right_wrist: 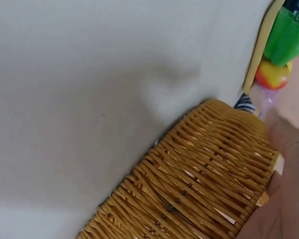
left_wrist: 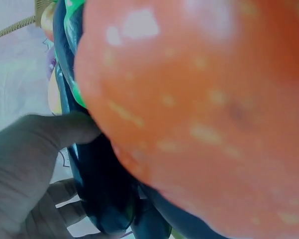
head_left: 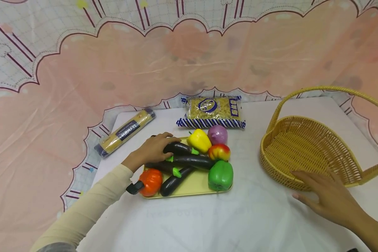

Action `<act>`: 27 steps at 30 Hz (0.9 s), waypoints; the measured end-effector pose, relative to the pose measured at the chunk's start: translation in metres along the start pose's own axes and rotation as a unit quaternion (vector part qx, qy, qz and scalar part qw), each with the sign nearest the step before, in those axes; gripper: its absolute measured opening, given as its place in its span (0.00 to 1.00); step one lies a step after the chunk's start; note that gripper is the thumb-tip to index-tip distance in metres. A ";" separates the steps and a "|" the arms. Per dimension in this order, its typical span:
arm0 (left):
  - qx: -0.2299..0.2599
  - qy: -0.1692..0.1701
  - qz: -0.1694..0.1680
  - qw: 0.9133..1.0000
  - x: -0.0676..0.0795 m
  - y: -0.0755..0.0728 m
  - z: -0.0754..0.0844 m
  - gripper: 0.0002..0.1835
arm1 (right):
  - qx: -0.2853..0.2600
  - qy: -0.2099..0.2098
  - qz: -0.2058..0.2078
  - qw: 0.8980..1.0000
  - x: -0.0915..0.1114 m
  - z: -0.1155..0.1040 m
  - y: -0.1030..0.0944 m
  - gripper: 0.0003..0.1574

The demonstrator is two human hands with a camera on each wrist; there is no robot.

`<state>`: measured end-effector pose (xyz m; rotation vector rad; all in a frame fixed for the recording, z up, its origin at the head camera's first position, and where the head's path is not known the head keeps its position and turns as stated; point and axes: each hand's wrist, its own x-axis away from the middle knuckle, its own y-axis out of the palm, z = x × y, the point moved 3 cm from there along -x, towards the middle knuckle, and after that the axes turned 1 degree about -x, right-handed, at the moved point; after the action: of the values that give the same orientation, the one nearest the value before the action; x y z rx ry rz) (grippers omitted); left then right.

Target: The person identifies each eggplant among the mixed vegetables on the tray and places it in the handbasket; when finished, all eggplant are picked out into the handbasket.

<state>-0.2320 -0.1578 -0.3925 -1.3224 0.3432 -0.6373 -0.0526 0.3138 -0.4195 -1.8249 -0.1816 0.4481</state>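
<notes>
My left hand (head_left: 154, 148) grips a dark eggplant (head_left: 179, 148) at the upper left of a pale yellow tray (head_left: 192, 190). Thumb and fingers lie on opposite sides of its end in the left wrist view. More eggplants (head_left: 192, 161) crowd below it, and an orange pumpkin (head_left: 152, 182) sits at the tray's lower left. On the right, my right hand (head_left: 332, 197) is at the near rim of a wicker basket (head_left: 289, 168), fingers extended and thumb apart. The right wrist view shows the basket's wall (right_wrist: 189, 174) beside that hand; exact contact is partly hidden.
Yellow pepper (head_left: 199, 140), purple onion (head_left: 217, 135), red-yellow fruit (head_left: 219, 152) and green pepper (head_left: 220, 176) fill the tray's right side. Behind lie a pasta bag (head_left: 212, 111) and a noodle pack (head_left: 126, 133). The basket's tall handle (head_left: 321, 88) arches above it.
</notes>
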 end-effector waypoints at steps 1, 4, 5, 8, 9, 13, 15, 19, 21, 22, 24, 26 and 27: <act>-0.001 0.002 0.002 1.000 -0.001 0.000 -0.001 0.28 | 0.002 -0.003 0.008 1.000 0.000 0.000 0.000 0.43; -0.001 0.010 0.010 1.000 -0.002 0.000 -0.002 0.26 | 0.007 -0.009 0.029 1.000 0.000 0.001 0.000 0.33; -0.002 0.011 0.012 1.000 -0.003 0.000 -0.002 0.25 | 0.008 -0.010 0.033 0.999 0.000 0.001 0.000 0.31; -0.004 0.012 0.017 1.000 -0.003 0.000 -0.001 0.24 | 0.009 -0.011 0.041 0.999 0.000 0.002 0.001 0.28; -0.004 0.012 0.019 1.000 -0.002 0.000 -0.001 0.23 | 0.008 -0.011 0.043 0.999 0.000 0.003 0.001 0.28; -0.002 0.007 0.030 1.000 0.002 -0.006 0.001 0.23 | 0.005 -0.014 0.049 0.999 0.000 0.004 0.003 0.29; -0.002 0.006 0.035 0.999 0.004 -0.010 0.003 0.23 | 0.005 -0.013 0.050 0.999 0.000 0.005 0.003 0.29; -0.007 0.016 0.047 0.999 0.005 -0.017 0.011 0.24 | 0.008 -0.011 0.056 0.998 0.000 0.005 0.003 0.29; -0.013 0.023 0.054 0.998 0.003 -0.021 0.017 0.24 | 0.008 -0.007 0.057 0.998 0.001 0.005 0.003 0.29; -0.015 0.026 0.058 0.998 0.002 -0.022 0.020 0.25 | 0.008 -0.006 0.058 0.998 0.001 0.005 0.003 0.29; -0.019 0.031 0.063 0.997 -0.001 -0.026 0.029 0.25 | 0.006 -0.005 0.057 0.998 0.001 0.006 0.004 0.30; -0.022 0.034 0.065 0.997 -0.005 -0.030 0.038 0.26 | 0.007 -0.005 0.057 0.998 0.001 0.006 0.004 0.31; -0.023 0.034 0.065 0.997 -0.008 -0.032 0.043 0.26 | 0.008 -0.007 0.059 0.998 0.001 0.006 0.004 0.31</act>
<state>-0.2208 -0.1229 -0.3527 -1.3120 0.4988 -0.5685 -0.0541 0.3181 -0.4250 -1.8239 -0.0805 0.5448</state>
